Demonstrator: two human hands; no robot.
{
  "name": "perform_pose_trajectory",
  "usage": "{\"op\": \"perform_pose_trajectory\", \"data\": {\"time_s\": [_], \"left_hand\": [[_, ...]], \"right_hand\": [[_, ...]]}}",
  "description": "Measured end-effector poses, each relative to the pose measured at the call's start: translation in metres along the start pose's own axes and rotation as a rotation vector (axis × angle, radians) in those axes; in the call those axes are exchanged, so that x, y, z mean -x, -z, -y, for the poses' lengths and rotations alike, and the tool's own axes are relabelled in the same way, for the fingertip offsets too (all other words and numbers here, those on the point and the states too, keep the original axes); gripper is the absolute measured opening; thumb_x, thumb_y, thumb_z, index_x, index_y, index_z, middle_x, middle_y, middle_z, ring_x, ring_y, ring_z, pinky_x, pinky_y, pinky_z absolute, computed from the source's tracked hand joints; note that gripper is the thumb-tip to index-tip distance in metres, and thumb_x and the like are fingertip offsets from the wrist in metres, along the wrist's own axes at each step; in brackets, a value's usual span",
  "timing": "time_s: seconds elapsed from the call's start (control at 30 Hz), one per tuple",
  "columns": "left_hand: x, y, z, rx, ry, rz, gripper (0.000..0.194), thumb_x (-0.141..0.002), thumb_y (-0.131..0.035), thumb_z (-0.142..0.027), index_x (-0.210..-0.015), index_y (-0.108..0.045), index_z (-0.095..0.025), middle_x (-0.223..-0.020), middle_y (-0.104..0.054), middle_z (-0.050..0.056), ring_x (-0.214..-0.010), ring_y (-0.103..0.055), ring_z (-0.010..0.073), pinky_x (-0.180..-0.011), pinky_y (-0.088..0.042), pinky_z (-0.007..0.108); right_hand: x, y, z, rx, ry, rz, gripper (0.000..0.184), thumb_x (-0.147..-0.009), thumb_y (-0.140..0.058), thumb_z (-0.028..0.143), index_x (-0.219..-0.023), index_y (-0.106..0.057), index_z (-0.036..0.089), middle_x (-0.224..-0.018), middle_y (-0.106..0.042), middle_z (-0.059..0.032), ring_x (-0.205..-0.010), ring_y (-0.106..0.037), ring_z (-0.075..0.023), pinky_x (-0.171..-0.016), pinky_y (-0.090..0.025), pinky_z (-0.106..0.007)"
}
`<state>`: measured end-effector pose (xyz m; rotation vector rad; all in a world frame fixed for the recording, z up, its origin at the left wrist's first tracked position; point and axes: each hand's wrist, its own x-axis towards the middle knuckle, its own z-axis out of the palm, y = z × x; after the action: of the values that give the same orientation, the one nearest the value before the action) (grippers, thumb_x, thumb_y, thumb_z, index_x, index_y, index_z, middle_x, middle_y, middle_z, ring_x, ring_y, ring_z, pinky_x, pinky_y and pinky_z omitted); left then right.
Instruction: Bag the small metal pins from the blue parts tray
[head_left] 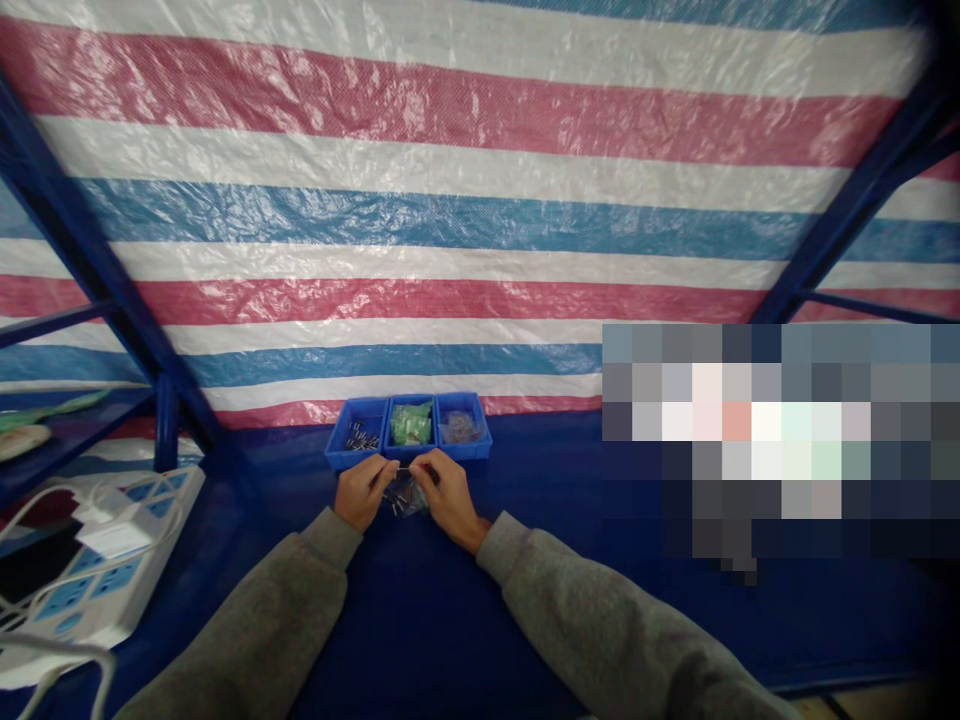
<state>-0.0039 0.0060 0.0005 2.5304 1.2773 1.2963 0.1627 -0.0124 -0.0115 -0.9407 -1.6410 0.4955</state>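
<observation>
Red, white and blue plastic sheeting [480, 215] hung behind the bin row [387, 425], taking up most of the view. Dark blue counter [540, 610] carried the bin row and ran toward the wearer. Grey sleeves [274, 600] reached in from the near side of the bin row. White power strip [116, 578], blue sockets, well left of the bin row; white cables [105, 665] looped about it. The bin row: three blue bins, side by side. Left hand [365, 492] and right hand [448, 500] just before the bin row, fingertips facing, each pinching one end of a thin piece. Green packets lay in the row's middle bin, clear packets in its right. Clear bag [406, 500] with small parts, below the hands, near the bin row. Loose metal pieces [361, 438], left bin of the row. Smallest noted: the thin piece [403, 469], between both hands, just before the row's middle bin; its material could not be told.
</observation>
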Motion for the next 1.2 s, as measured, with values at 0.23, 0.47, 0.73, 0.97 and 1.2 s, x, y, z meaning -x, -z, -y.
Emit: {"op": "perform_pose_trajectory", "data": {"time_s": [0.23,0.47,0.73,0.97,1.2], "left_hand": [[-0.0001,-0.0026,-0.0022,0.088,-0.024,-0.006,0.017,-0.084,-0.053,-0.031,-0.088,-0.062,-0.017,-0.078,-0.065,0.002,-0.063,-0.059,0.0108,-0.06,-0.046,0.02],[-0.0006,-0.0018,0.0016,-0.015,-0.018,-0.03,0.024,-0.088,-0.047,-0.03,-0.077,-0.063,-0.017,-0.07,-0.065,0.002,-0.067,-0.061,0.012,-0.067,-0.045,0.021],[-0.0005,0.0,-0.0002,-0.049,0.031,-0.02,0.031,-0.088,-0.046,-0.032,-0.065,-0.06,-0.017,-0.057,-0.059,0.0,-0.055,-0.055,0.0096,-0.058,-0.042,0.02],[0.0003,-0.0009,-0.0026,0.069,0.036,-0.002,0.021,-0.084,-0.052,-0.034,-0.088,-0.063,-0.017,-0.074,-0.067,0.002,-0.058,-0.058,0.0103,-0.056,-0.045,0.02],[-0.0005,-0.0025,-0.0021,0.057,-0.02,-0.034,0.022,-0.087,-0.047,-0.031,-0.083,-0.064,-0.017,-0.076,-0.068,0.003,-0.07,-0.063,0.013,-0.071,-0.048,0.023]], "right_hand": [[-0.0013,-0.0003,-0.0039,0.036,-0.02,-0.032,0.025,-0.09,-0.044,0.027,-0.072,-0.059,0.017,-0.067,-0.055,0.0002,-0.062,-0.05,-0.0114,-0.06,-0.037,-0.022],[0.0014,0.0002,0.0008,-0.043,-0.008,0.017,0.017,-0.088,-0.048,0.03,-0.088,-0.061,0.018,-0.076,-0.058,-0.0013,-0.066,-0.053,-0.0121,-0.062,-0.04,-0.022],[0.0021,-0.0008,0.0006,-0.02,0.013,0.041,0.015,-0.086,-0.051,0.029,-0.084,-0.062,0.019,-0.074,-0.056,-0.0011,-0.064,-0.052,-0.0118,-0.061,-0.041,-0.022],[-0.0006,-0.0008,-0.0035,0.025,-0.037,-0.032,0.023,-0.089,-0.044,0.028,-0.078,-0.06,0.017,-0.071,-0.058,-0.0011,-0.065,-0.051,-0.0122,-0.061,-0.039,-0.023],[-0.0005,-0.0008,-0.0035,0.014,-0.064,-0.028,0.025,-0.089,-0.045,0.033,-0.08,-0.061,0.017,-0.07,-0.058,-0.001,-0.063,-0.051,-0.0122,-0.059,-0.038,-0.022]]}}
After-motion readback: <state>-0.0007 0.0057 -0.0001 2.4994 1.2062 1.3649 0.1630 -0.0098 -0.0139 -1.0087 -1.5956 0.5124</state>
